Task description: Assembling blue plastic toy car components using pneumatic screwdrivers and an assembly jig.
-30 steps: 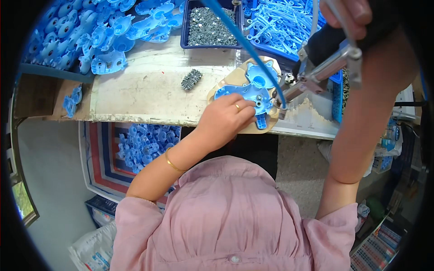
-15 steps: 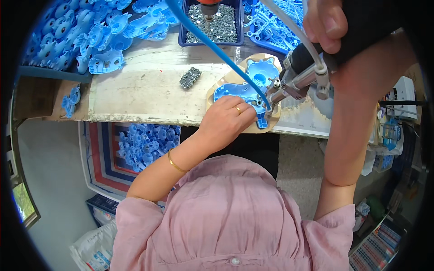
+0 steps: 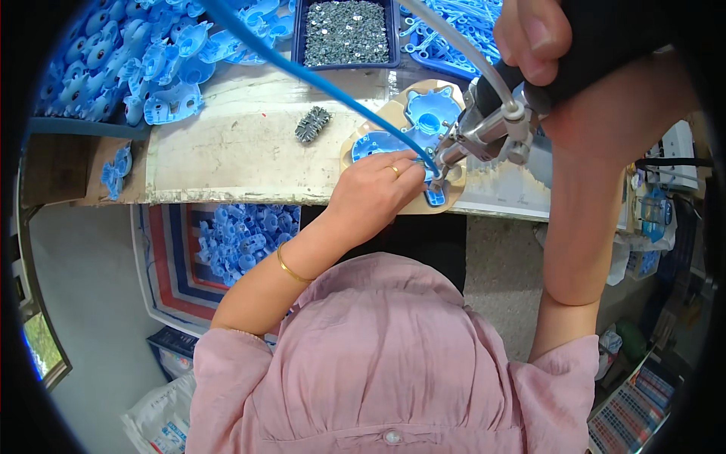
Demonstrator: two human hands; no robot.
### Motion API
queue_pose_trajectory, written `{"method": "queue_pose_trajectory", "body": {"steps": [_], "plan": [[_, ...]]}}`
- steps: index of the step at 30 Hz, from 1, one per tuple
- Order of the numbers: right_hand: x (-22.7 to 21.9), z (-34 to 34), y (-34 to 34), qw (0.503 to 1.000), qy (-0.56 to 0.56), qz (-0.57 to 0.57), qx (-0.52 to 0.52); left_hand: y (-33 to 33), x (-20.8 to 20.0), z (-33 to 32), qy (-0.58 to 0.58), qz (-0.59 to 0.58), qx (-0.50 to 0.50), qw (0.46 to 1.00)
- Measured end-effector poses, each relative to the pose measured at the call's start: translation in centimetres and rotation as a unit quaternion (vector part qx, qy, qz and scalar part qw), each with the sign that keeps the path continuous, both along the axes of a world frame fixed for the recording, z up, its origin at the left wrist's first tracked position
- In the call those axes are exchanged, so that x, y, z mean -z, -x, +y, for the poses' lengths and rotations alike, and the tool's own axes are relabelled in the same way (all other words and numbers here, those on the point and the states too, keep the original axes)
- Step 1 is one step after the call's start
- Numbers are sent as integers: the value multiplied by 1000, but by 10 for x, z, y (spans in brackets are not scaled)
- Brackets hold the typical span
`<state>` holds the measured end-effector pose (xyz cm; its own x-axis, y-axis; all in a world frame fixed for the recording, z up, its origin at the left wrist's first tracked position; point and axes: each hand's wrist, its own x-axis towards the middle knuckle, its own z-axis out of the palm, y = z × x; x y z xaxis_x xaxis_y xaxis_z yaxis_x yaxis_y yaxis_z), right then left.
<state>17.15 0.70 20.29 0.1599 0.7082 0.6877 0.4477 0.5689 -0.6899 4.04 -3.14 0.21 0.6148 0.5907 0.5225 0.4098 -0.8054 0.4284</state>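
Note:
A light-blue plastic shell (image 3: 378,142), its hollow side up, lies in a tan board-like holder (image 3: 354,135) at the table's front edge. My left hand (image 3: 382,185), with a ring and a bracelet, bends over the shell's near part. Its fingers are drawn together beside the tool tip; the fingertips are partly hidden, so what they pinch cannot be made out. From the upper right, my right hand (image 3: 535,38) is closed round the dark body of a powered screwdriver (image 3: 478,136). The driver's metal nose points down at the shell, next to my left fingers.
A dark blue tray of small screws (image 3: 348,34) stands at the back, beside a bin of blue rod-like parts (image 3: 454,34). Blue shells (image 3: 98,60) pile up at left. A small dark bundle (image 3: 312,124) lies mid-table. A blue hose (image 3: 302,72) crosses the work area.
The whole view has shifted a little. My left fingers have edged closer to the driver's nose. The orange-red tool above the screw tray is out of view now.

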Motion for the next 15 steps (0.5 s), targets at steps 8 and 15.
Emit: {"method": "queue_pose_trajectory", "body": {"steps": [8,15], "plan": [[0,0,-7,1000,-6,-3,1,2,-1,1,24,2,3,1000],[-1,1,-8,1000,-11,-6,0,4,-2,0,42,12,3,999]]}}
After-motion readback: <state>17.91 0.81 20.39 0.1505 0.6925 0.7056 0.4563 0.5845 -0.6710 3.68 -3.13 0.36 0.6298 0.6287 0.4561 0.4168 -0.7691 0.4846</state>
